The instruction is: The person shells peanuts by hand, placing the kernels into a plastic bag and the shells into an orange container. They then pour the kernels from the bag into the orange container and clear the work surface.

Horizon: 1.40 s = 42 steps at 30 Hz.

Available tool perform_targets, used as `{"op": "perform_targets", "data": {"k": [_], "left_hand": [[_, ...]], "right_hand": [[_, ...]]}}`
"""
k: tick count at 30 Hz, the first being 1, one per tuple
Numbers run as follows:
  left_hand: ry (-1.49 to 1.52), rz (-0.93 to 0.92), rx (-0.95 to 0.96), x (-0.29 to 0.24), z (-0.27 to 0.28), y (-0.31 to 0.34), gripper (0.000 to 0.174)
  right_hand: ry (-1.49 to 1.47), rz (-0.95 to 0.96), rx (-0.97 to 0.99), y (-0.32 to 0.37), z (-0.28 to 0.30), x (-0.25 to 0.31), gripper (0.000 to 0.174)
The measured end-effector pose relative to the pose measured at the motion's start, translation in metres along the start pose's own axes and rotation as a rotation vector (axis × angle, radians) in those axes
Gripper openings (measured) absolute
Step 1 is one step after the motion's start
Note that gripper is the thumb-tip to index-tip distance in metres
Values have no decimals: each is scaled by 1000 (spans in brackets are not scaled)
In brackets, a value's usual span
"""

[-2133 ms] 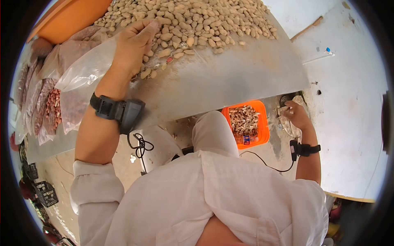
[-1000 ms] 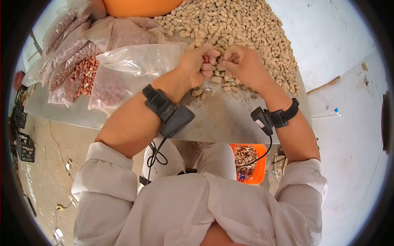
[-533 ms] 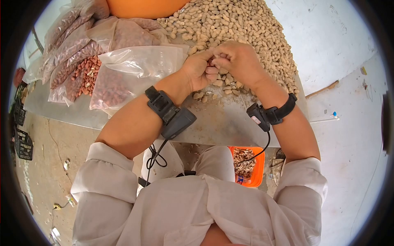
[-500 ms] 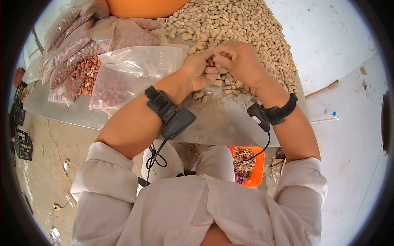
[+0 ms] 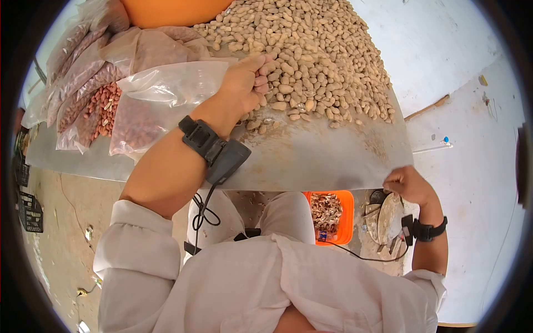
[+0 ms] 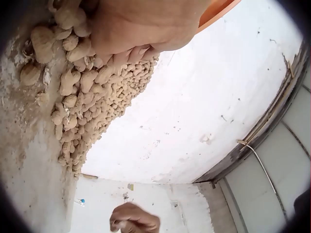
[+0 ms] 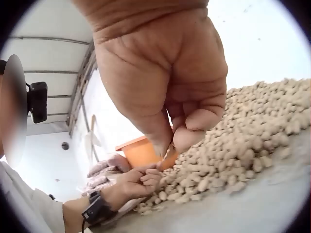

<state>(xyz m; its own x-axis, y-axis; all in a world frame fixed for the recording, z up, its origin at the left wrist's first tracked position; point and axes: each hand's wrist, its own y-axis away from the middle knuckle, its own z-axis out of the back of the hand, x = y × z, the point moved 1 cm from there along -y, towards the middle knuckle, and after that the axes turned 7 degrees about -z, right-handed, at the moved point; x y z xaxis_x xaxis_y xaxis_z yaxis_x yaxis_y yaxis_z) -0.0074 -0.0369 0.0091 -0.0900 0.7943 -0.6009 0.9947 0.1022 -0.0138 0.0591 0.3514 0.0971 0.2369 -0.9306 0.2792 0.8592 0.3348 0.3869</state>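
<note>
My left hand (image 5: 244,83) is at the near left edge of a heap of unshelled peanuts (image 5: 311,50) on a metal-topped table (image 5: 327,158). Its fingers are curled in; the red peanut kernels seen in them half a second ago are hidden now. Out past the table's front right corner, my right hand (image 5: 410,185) is held up with thumb and fingertips together. In the right wrist view those fingertips pinch a thin, pale brown peanut shell (image 7: 168,151). An orange bin (image 5: 348,219) of broken shells stands below the table edge, left of this hand.
Clear plastic bags (image 5: 172,83) of red peanut kernels lie left of my left hand. Behind them stands a large orange tub (image 5: 175,11). A white wall (image 5: 472,166) runs along the right side. Black crates (image 5: 30,212) stand on the floor at far left.
Both hands were together over the heap's near edge. My right hand has moved away, right and toward me, beyond the table edge. My left hand stays at the heap.
</note>
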Motion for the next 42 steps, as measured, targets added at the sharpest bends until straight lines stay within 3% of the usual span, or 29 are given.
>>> {"op": "perform_targets", "data": {"k": [2, 5, 10, 12, 14, 16, 19, 22, 28, 31, 34, 37, 41, 42], "left_hand": [[9, -1, 19, 0, 0, -1, 16], [39, 17, -11, 2, 0, -3, 17], [103, 44, 29, -2, 4, -5, 20], [138, 48, 37, -2, 6, -6, 20], [158, 47, 15, -2, 5, -7, 20], [140, 21, 43, -1, 5, -7, 19], [97, -12, 93, -3, 1, -4, 17], [68, -14, 85, -4, -3, -1, 16], [27, -24, 43, -4, -2, -2, 13], [2, -64, 22, -3, -6, -1, 12], [-20, -92, 49, -4, -6, 0, 11], [-28, -87, 102, -1, -9, 2, 12], [-98, -75, 176, 0, -11, 6, 17], [-124, -76, 204, -2, -14, 8, 17]], "right_hand": [[217, 41, -68, 8, -8, -32, 7], [-56, -107, -154, 11, 11, -2, 10], [-144, 316, -314, -44, 46, 79, 17], [-215, 446, -275, -77, 49, 116, 16], [-69, 603, -299, -119, 47, 144, 13], [101, 577, -321, -165, 41, 165, 16], [377, 343, -398, -221, 27, 187, 18], [531, 211, -266, -235, 23, 203, 19], [495, 349, -351, -237, 22, 204, 19], [-72, 289, -182, -213, 42, 208, 21], [-852, 537, -91, -201, 28, 198, 22], [-1032, 527, -172, -185, 4, 198, 23], [-895, 597, -324, -184, -20, 190, 32], [-876, 580, -289, -184, -22, 188, 35]]}}
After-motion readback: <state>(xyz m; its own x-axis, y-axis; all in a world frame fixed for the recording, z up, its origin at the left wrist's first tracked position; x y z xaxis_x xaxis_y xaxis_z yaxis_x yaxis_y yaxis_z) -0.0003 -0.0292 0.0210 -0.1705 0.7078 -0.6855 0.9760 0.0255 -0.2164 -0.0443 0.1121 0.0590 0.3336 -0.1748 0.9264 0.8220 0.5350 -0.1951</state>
